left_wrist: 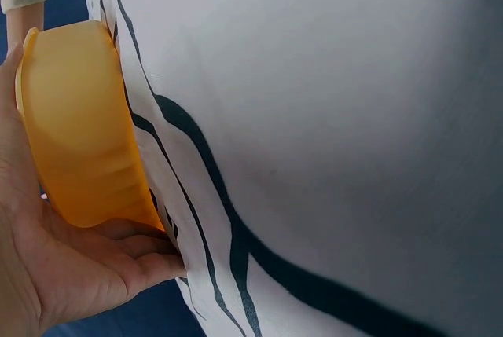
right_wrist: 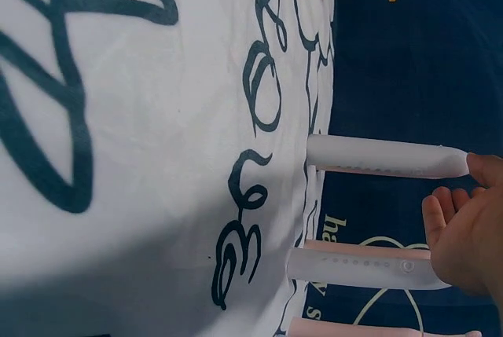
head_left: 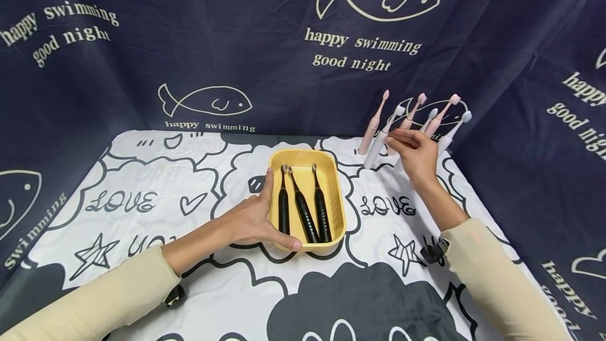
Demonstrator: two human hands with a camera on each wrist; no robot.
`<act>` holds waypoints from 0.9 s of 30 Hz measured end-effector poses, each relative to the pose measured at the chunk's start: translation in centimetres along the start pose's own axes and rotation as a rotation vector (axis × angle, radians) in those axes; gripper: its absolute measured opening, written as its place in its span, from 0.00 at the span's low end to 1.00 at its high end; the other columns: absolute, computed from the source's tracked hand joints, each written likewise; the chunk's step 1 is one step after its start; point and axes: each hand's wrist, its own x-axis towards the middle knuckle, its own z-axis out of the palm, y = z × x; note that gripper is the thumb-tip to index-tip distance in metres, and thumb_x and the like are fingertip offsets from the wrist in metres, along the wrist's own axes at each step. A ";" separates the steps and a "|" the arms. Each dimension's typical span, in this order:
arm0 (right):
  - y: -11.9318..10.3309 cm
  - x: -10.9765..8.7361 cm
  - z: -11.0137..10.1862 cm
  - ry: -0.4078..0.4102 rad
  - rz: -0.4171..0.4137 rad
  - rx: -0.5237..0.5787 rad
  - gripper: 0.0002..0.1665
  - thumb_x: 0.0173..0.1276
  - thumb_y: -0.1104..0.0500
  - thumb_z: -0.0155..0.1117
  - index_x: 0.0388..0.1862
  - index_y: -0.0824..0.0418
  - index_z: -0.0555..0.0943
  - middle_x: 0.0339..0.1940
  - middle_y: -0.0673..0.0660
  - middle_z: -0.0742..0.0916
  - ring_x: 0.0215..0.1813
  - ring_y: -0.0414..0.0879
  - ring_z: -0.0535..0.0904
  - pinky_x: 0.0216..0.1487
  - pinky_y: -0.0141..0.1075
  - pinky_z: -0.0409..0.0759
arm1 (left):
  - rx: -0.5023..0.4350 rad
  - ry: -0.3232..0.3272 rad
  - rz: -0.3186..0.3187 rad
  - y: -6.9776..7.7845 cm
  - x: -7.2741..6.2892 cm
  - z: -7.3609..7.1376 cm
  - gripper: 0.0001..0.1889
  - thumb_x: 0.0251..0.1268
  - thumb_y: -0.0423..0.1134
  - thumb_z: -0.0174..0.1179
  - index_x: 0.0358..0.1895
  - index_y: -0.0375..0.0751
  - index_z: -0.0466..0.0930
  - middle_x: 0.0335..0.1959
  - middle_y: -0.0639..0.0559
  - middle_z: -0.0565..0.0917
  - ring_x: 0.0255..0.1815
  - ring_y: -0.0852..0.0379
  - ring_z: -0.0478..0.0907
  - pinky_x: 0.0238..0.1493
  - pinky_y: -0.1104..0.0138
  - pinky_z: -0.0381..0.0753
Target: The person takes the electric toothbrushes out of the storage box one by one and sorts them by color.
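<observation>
A yellow tray [head_left: 340,201] lies on the patterned cloth, with three black electric toothbrushes [head_left: 303,212] inside. My left hand [head_left: 253,220] holds the tray by its near left corner, thumb along the near rim and index finger up the left side; the left wrist view has the other fingers [left_wrist: 145,250] curled low against its outer wall. To the right, my right hand [head_left: 416,154] pinches a white electric toothbrush [head_left: 375,150] near its neck. That toothbrush [right_wrist: 385,156] stands upright, its base at the cloth in the right wrist view.
Several more upright toothbrushes crowd around my right hand: a pink toothbrush [head_left: 371,133] to its left, other pink ones behind, and a white toothbrush [head_left: 447,138] to its right. Dark blue fabric [head_left: 265,41] with fish prints hangs behind and at both sides of the white cloth [head_left: 156,225].
</observation>
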 end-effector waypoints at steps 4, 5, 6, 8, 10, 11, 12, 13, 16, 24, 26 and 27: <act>-0.2 -0.4 -0.1 0.015 0.006 -0.004 0.15 0.67 0.71 0.83 0.47 0.56 0.93 0.36 0.38 0.95 0.43 0.30 0.91 0.47 0.20 0.85 | 0.006 -0.007 0.001 0.0 0.0 -0.1 1.00 0.29 0.81 0.88 0.91 0.56 0.11 0.79 0.29 0.79 0.70 0.46 0.82 0.76 0.45 0.81; -0.2 -0.5 -0.1 0.015 0.011 -0.003 0.15 0.67 0.71 0.83 0.48 0.56 0.93 0.36 0.38 0.95 0.44 0.30 0.91 0.47 0.20 0.85 | 0.007 -0.007 0.002 0.0 0.0 -0.1 1.00 0.29 0.81 0.88 0.91 0.56 0.11 0.79 0.29 0.79 0.70 0.45 0.82 0.76 0.45 0.81; -0.3 -0.5 -0.1 0.014 0.019 -0.002 0.15 0.68 0.71 0.83 0.48 0.55 0.93 0.36 0.38 0.95 0.44 0.30 0.91 0.47 0.20 0.85 | 0.007 -0.009 0.004 0.0 0.0 -0.1 1.00 0.30 0.81 0.87 0.91 0.56 0.11 0.79 0.29 0.79 0.70 0.45 0.83 0.75 0.45 0.81; -0.5 -0.7 -0.1 0.010 0.033 -0.010 0.15 0.69 0.70 0.83 0.49 0.55 0.93 0.37 0.37 0.95 0.44 0.29 0.91 0.48 0.19 0.85 | 0.006 -0.009 0.005 0.0 0.0 -0.1 0.99 0.30 0.81 0.87 0.91 0.56 0.11 0.78 0.29 0.79 0.70 0.45 0.83 0.76 0.45 0.81; -0.6 -0.9 -0.1 0.006 0.050 -0.009 0.15 0.69 0.70 0.83 0.52 0.60 0.92 0.36 0.37 0.95 0.44 0.29 0.91 0.48 0.19 0.85 | 0.005 -0.009 0.009 -0.1 0.0 -0.1 0.99 0.31 0.81 0.87 0.91 0.56 0.11 0.79 0.29 0.79 0.70 0.45 0.82 0.76 0.45 0.81; -0.7 -0.9 0.0 0.002 0.059 -0.004 0.16 0.69 0.70 0.82 0.54 0.64 0.91 0.36 0.37 0.95 0.43 0.29 0.91 0.48 0.19 0.86 | 0.008 -0.009 0.011 -0.1 0.0 -0.1 0.99 0.32 0.81 0.87 0.91 0.55 0.11 0.79 0.28 0.78 0.71 0.45 0.82 0.76 0.45 0.81; -0.8 -1.0 0.0 0.000 0.068 0.003 0.18 0.70 0.70 0.82 0.57 0.67 0.90 0.36 0.38 0.95 0.43 0.29 0.91 0.47 0.20 0.86 | 0.008 -0.010 0.012 -0.1 0.0 -0.1 0.99 0.32 0.81 0.87 0.91 0.56 0.11 0.79 0.28 0.78 0.71 0.45 0.82 0.76 0.45 0.81; -0.8 -1.0 0.0 -0.002 0.077 0.013 0.19 0.70 0.70 0.81 0.59 0.70 0.89 0.35 0.38 0.94 0.42 0.29 0.91 0.47 0.20 0.86 | 0.008 -0.010 0.013 -0.1 0.0 -0.2 0.99 0.32 0.81 0.87 0.91 0.56 0.10 0.79 0.28 0.78 0.72 0.45 0.82 0.76 0.45 0.81; -0.9 -1.2 0.2 -0.011 0.105 0.067 0.23 0.71 0.71 0.80 0.62 0.77 0.86 0.34 0.40 0.95 0.39 0.30 0.92 0.47 0.22 0.88 | 0.009 -0.011 0.016 -0.1 -0.1 -0.2 0.98 0.33 0.80 0.87 0.91 0.55 0.11 0.80 0.27 0.77 0.72 0.44 0.82 0.76 0.45 0.80; -1.3 -2.2 0.6 -0.033 0.177 0.111 0.21 0.74 0.73 0.76 0.62 0.77 0.85 0.32 0.43 0.95 0.39 0.33 0.94 0.48 0.26 0.90 | 0.006 -0.012 0.015 0.0 0.0 -0.2 0.98 0.32 0.80 0.87 0.91 0.55 0.11 0.79 0.29 0.79 0.71 0.44 0.83 0.75 0.45 0.81; -1.3 -2.4 0.8 -0.040 0.184 0.116 0.18 0.74 0.74 0.75 0.61 0.76 0.85 0.32 0.44 0.95 0.39 0.34 0.94 0.48 0.27 0.91 | 0.006 -0.011 0.015 0.0 0.0 -0.2 0.98 0.33 0.80 0.87 0.91 0.55 0.11 0.79 0.29 0.79 0.71 0.44 0.83 0.75 0.45 0.81; -1.3 -2.5 0.8 -0.045 0.189 0.121 0.17 0.74 0.74 0.75 0.60 0.75 0.86 0.33 0.44 0.95 0.39 0.34 0.94 0.48 0.27 0.91 | 0.008 -0.011 0.014 0.0 0.0 -0.2 0.98 0.33 0.80 0.87 0.91 0.55 0.11 0.79 0.29 0.78 0.71 0.44 0.82 0.75 0.45 0.81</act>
